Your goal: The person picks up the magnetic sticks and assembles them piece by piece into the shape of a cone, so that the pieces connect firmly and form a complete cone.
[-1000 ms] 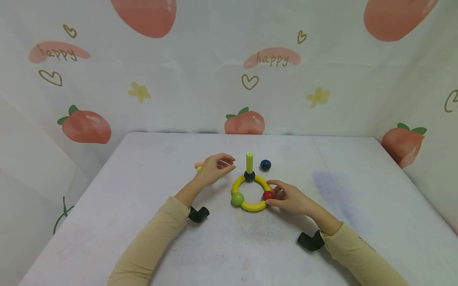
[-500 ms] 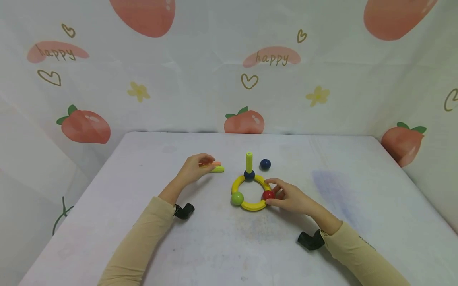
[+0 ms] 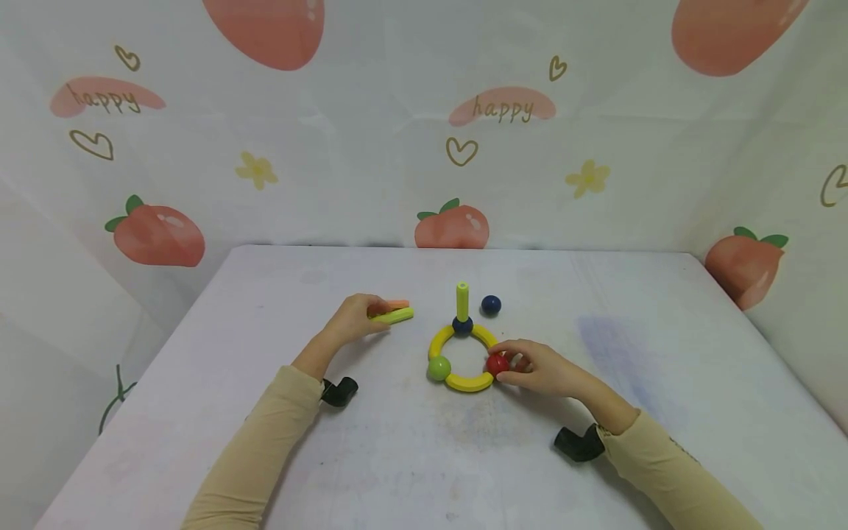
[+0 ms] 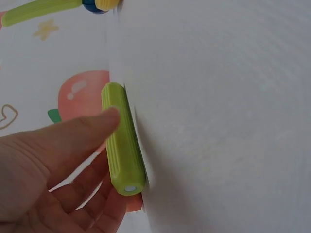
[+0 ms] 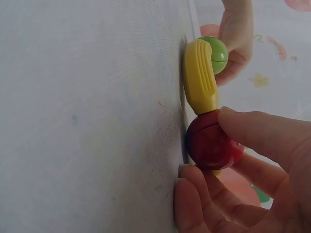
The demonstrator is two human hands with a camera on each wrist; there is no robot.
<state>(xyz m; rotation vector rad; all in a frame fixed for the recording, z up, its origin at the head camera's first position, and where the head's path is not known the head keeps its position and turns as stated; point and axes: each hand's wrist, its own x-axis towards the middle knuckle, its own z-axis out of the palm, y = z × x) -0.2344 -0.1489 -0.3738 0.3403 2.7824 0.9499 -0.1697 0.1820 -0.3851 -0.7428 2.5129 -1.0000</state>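
Observation:
My left hand (image 3: 354, 318) pinches a lime-green ridged rod (image 4: 125, 145) between thumb and fingers. In the head view an orange rod (image 3: 399, 303) lies just behind it, partly hidden by the hand. My right hand (image 3: 539, 369) holds a red ball (image 5: 214, 143) at the right of a ring on the table. Curved yellow pieces (image 3: 469, 383) link that ball with a light green ball (image 3: 439, 368) and a dark blue ball (image 3: 462, 327). From the blue ball a second lime-green rod (image 3: 462, 300) stands upright.
A loose dark blue ball (image 3: 491, 305) lies behind the ring, to the right of the upright rod. Black curved wrist mounts (image 3: 340, 391) sit under both sleeves. Behind the white table (image 3: 411, 456) hangs a peach-printed cloth (image 3: 371, 191).
My left hand has moved left from beside the upright rod to the loose rods and taken the lime-green one, now slightly tilted. My right hand stays at the red ball, its fingers shifted slightly.

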